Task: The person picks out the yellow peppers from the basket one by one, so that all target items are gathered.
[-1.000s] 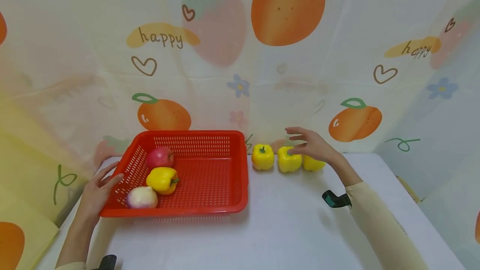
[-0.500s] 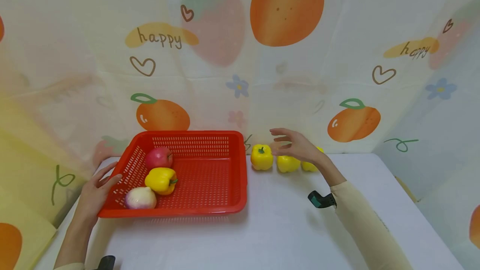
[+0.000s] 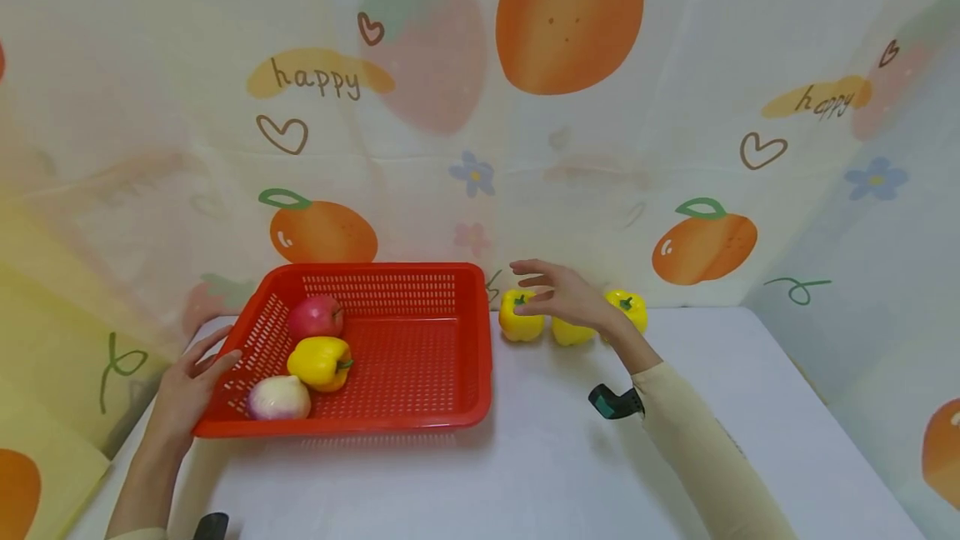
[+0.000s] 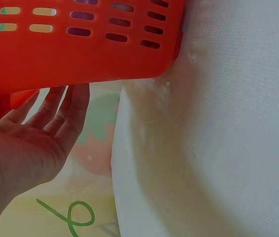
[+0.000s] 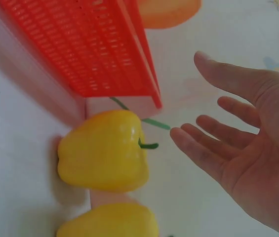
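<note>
My left hand (image 3: 183,394) holds the left rim of a red plastic basket (image 3: 472,357), its thumb over the edge. The left wrist view shows that hand's fingers (image 4: 72,118) partly hidden behind the rim. Inside the basket, along its left side, lie a red apple (image 3: 315,317), a yellow bell pepper (image 3: 320,362) and a white-and-purple round vegetable (image 3: 278,398). With fingers spread and nothing in them, my right hand (image 3: 566,297) hovers over a row of yellow peppers. The nearest pepper (image 5: 104,150) stands stem up beside the basket, apart from the fingertips in the right wrist view.
A second pepper (image 3: 572,332) is partly covered by the right hand, and a third pepper (image 3: 628,309) stands at the row's right end. The white table (image 3: 525,457) ends at a fruit-printed curtain (image 3: 420,190) just behind the row.
My right hand has moved left along the row, from above the middle and right peppers to the one nearest the basket. The left hand and the basket stay put.
</note>
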A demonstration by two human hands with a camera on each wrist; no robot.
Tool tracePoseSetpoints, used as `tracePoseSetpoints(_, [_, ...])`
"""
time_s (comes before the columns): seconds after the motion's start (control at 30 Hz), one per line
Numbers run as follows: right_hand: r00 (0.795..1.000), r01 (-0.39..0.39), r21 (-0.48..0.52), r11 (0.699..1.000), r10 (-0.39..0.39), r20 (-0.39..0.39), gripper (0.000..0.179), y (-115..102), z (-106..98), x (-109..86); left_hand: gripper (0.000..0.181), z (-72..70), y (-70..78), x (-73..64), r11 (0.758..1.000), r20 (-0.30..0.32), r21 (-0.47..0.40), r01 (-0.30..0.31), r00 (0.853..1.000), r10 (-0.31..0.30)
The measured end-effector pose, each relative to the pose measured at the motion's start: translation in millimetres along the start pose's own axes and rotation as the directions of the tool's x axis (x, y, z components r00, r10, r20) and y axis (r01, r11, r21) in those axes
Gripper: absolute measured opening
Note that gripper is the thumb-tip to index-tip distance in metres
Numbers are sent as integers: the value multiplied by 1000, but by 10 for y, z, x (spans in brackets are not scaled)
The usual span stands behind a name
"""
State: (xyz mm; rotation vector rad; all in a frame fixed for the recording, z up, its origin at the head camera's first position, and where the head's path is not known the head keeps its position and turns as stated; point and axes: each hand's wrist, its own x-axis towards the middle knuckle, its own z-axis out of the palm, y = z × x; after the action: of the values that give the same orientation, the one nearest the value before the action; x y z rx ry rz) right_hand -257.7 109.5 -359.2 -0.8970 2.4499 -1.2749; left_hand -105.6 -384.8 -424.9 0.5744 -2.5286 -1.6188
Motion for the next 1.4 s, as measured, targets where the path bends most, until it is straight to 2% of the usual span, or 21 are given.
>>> tracePoseSetpoints(0.13, [1000, -5, -21, 1000, 5, 7, 69, -61, 94, 46, 67, -5, 1, -2, 1000, -7, 7, -3, 1000, 3])
tracePoseSetpoints(0.4, [999, 41, 84, 996, -43, 26, 68, -136, 294, 162, 67, -19, -19, -4, 1000, -21, 7, -7, 1000, 8])
tracePoseSetpoints(0.57, [999, 32, 93, 995, -36, 41, 69, -193, 390, 232, 67, -20, -9, -19, 1000, -20, 7, -1, 1000, 1])
tracePoseSetpoints(0.93, [995, 56, 80, 995, -63, 78, 68, -340, 584, 352, 65, -15, -15, -5, 1000, -16, -2, -4, 1000, 4])
tracePoseSetpoints(1.23, [994, -1, 72, 997, -6, 106, 70, -450, 742, 441, 65, -13, -12, 3, 1000, -19, -9, -12, 1000, 12])
tracePoseSetpoints(1.4, [992, 22, -12, 1000, -20, 126, 68, -492, 833, 487, 63, -19, -31, 10, 999, -16, -26, -21, 1000, 21])
